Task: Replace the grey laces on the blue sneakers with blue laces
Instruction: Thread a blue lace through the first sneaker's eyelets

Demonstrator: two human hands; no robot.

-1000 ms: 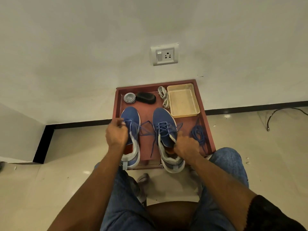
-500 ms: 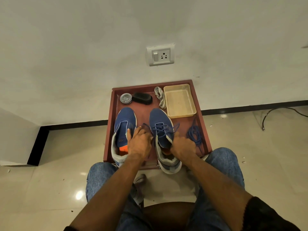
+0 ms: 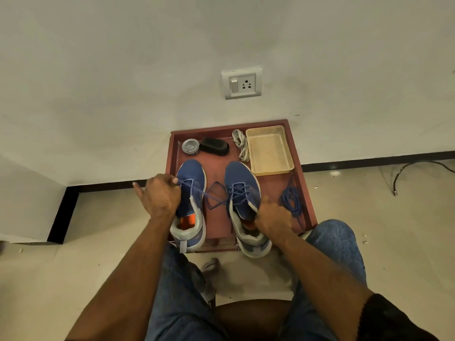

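Lacing under way on the red tray (image 3: 299, 173) at the wall: a blue lace (image 3: 216, 196) is pulled taut by the left hand (image 3: 160, 196), fingers curled round its end, over the left sneaker (image 3: 190, 193). Lace runs across the gap to the eyelets of the right sneaker (image 3: 242, 190), which is braced at the collar by the right hand (image 3: 272, 217), fingers curled on the tongue/collar edge. Sneakers sit side by side, toes to the wall. A 2nd blue lace (image 3: 291, 200) lies bunched just beside the right sneaker; grey laces (image 3: 241, 143) lie removed beside the beige basket (image 3: 269, 150). Judged approx. halfway: left sneaker looks unlaced. For a clean result, slack should be drawn through evenly w/ the sneaker kept pinned, both ends matched in length, and the lace kept flat, not twisted, before the next eyelet is threaded.
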